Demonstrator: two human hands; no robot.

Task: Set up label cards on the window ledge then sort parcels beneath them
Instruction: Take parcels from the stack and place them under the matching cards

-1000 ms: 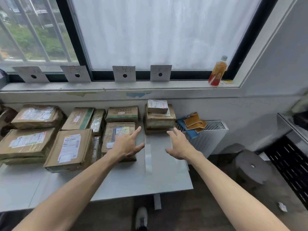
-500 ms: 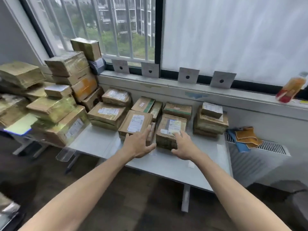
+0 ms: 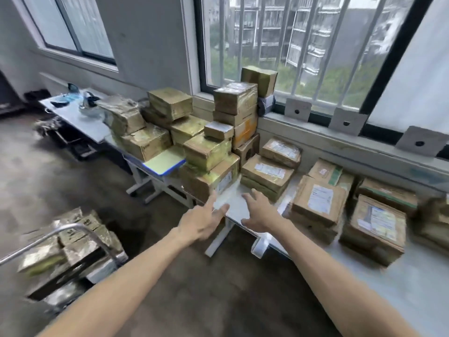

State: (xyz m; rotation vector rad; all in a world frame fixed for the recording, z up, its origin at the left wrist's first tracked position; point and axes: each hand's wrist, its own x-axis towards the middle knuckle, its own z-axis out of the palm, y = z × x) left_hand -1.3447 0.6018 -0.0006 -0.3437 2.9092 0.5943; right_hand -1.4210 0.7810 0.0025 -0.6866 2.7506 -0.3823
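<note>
Both hands are held out at centre frame, empty, nothing gripped: the left hand (image 3: 202,221) with fingers spread wide, the right hand (image 3: 260,211) with fingers loosely fanned over the table (image 3: 398,283) edge. Three cards (image 3: 297,110) are seen standing on the ledge (image 3: 315,132) at upper right, sorted parcels (image 3: 318,201) laid flat beneath them. The unsorted stack (image 3: 211,152) is piled high at centre, just beyond the fingertips. The next pick is probably to be made there. A top box should be taken first, both palms clamped on opposite sides, so nothing below is toppled; the label should be read before a card is chosen.
</note>
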